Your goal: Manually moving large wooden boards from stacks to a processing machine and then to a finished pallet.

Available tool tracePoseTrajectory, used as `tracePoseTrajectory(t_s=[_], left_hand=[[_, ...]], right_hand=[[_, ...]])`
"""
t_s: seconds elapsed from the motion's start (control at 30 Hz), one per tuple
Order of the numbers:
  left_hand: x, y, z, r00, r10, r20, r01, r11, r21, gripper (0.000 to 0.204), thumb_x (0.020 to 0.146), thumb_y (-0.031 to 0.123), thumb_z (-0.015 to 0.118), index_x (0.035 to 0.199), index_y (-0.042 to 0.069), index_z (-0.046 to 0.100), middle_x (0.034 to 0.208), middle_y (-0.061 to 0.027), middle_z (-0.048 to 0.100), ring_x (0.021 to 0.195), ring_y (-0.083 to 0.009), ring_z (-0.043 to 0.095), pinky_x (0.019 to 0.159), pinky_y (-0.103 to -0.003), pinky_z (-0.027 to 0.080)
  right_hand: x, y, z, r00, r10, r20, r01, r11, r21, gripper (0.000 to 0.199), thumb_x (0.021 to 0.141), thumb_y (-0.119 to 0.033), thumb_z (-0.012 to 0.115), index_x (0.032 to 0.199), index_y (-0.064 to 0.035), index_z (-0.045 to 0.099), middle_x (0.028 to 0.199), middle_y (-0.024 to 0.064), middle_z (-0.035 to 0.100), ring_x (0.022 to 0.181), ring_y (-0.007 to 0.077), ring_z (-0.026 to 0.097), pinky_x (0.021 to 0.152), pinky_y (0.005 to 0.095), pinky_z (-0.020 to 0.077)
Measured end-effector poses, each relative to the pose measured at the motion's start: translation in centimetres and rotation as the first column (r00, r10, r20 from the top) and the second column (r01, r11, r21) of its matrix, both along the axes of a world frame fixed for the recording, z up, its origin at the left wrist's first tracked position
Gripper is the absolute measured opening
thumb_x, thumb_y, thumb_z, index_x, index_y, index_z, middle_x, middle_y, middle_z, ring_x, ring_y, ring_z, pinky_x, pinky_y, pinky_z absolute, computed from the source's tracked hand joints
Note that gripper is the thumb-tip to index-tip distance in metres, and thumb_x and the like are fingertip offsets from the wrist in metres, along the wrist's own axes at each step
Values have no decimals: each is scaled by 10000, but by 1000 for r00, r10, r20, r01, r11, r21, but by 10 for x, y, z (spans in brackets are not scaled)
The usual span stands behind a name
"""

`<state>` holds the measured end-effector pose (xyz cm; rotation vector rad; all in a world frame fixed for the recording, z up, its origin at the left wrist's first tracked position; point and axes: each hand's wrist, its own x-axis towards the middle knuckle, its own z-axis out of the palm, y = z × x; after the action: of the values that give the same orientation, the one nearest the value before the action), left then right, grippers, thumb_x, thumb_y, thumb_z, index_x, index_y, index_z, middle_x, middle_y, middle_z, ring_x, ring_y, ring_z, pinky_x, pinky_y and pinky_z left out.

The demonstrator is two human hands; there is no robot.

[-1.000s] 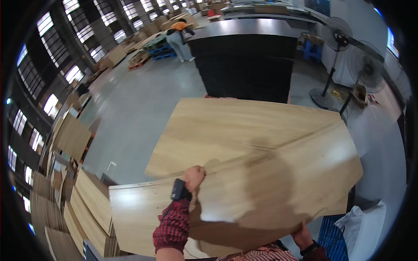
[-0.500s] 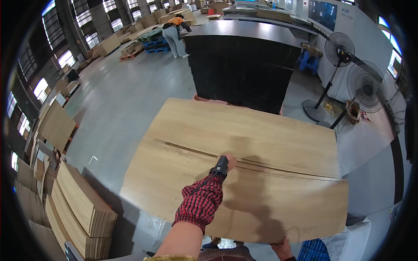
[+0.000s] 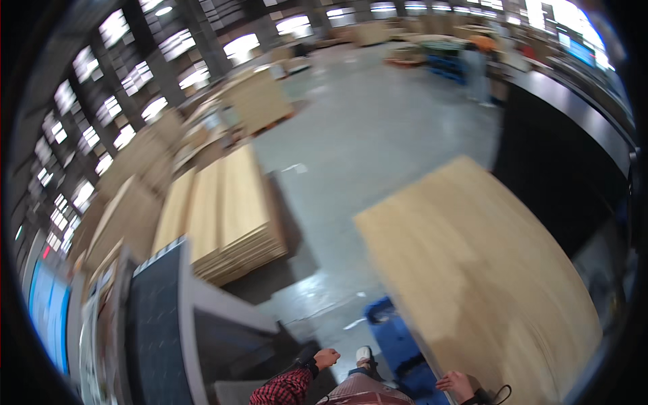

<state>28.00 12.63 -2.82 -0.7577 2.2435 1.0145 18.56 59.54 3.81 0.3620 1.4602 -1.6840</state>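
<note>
A wide, pale wooden panel (image 3: 486,270) lies to the right, with a blue pallet (image 3: 398,344) showing below its left edge. My right hand (image 3: 457,385) is at the panel's near-left edge, its fingers bent over the rim. Apart from the panel, my left hand (image 3: 327,358) hangs in front of my body with its fingers curled and nothing visible in them. A red-and-black checked sleeve (image 3: 283,388) and a black band cover that forearm and wrist. Motion blurs much of the view.
Stacked wooden boards (image 3: 229,216) stand on the floor at left, behind a grey machine with a dark top (image 3: 158,317). A lit screen (image 3: 47,304) is at far left. A tall black-sided stack (image 3: 560,169) stands beyond the panel. Another person (image 3: 478,64) is farther back.
My view has swung left, toward the stacked boards and machine. My left hand has left the panels' middle and come back near my body. My right hand remains at the near edge.
</note>
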Motion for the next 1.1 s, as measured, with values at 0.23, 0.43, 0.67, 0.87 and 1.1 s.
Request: tracePoseTrajectory(t_s=[0.23, 0.43, 0.67, 0.87, 1.1], left_hand=[[187, -92, 41, 328, 944, -21, -898, 318, 304, 252, 821, 189, 527, 934, -30, 577, 756, -127, 630, 600, -189, 605, 542, -307, 500], [207, -144, -60, 423, 903, -77, -819, 418, 394, 282, 840, 271, 504, 888, 12, 605, 693, -71, 620, 600, -145, 586, 543, -296, 466], [139, -252, -10, 348, 922, -168, -738, 380, 557, 255, 857, 261, 486, 855, 24, 580, 674, -52, 582, 568, -122, 534, 523, -266, 437], [81, -336, 14, 215, 971, -105, -607, 217, 765, 235, 888, 248, 463, 827, 32, 534, 644, -45, 543, 537, -109, 493, 493, -244, 408], [14, -440, 40, 170, 970, -176, -671, 245, 700, 244, 880, 246, 474, 921, 23, 564, 724, -53, 600, 623, -125, 566, 594, -250, 467]], right_hand=[[-81, -273, 48, 813, 524, -253, -553, 832, -52, 259, 911, -226, 410, 907, 18, 495, 816, 180, 614, 693, 239, 628, 615, 302, 507], [-34, -468, 25, 673, 713, -199, -737, 669, -98, 228, 900, -244, 454, 936, -23, 500, 799, 144, 619, 660, 219, 619, 567, 296, 500], [25, -602, -21, 448, 894, 12, -860, 435, -268, 213, 902, -239, 474, 953, -38, 525, 805, 98, 599, 701, 167, 587, 588, 291, 486], [-49, -681, -7, 506, 861, -54, -860, 499, -104, 167, 902, -168, 457, 931, -19, 527, 765, 91, 587, 634, 171, 558, 571, 287, 475], [-161, -792, -58, 533, 844, 54, -844, 535, -36, 114, 874, -156, 478, 922, -54, 493, 792, 87, 579, 654, 164, 548, 536, 275, 457]])
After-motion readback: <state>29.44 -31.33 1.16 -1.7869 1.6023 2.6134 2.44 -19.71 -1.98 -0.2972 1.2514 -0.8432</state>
